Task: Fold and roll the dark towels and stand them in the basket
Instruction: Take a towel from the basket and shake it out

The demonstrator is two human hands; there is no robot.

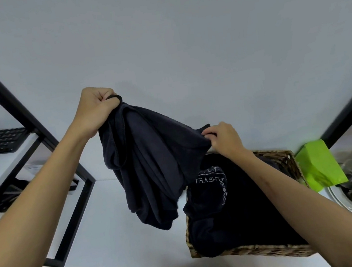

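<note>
A dark towel (150, 165) is held up in the air above the white surface (115, 225), just left of the wicker basket (284, 160). One upper corner is gripped in the left hand (94, 109), whose fingers are curled tightly round the bunched cloth; the other corner is pinched between the thumb and curled fingers of the right hand (222, 137), which is held lower. The towel hangs between them in loose folds, its lower end clear of the surface. The basket stands at the near right part of the surface and is filled with dark cloth (231, 211) bearing pale printed lettering. A bright green paper bag (318, 164) lies just beyond the basket's right side.
</note>
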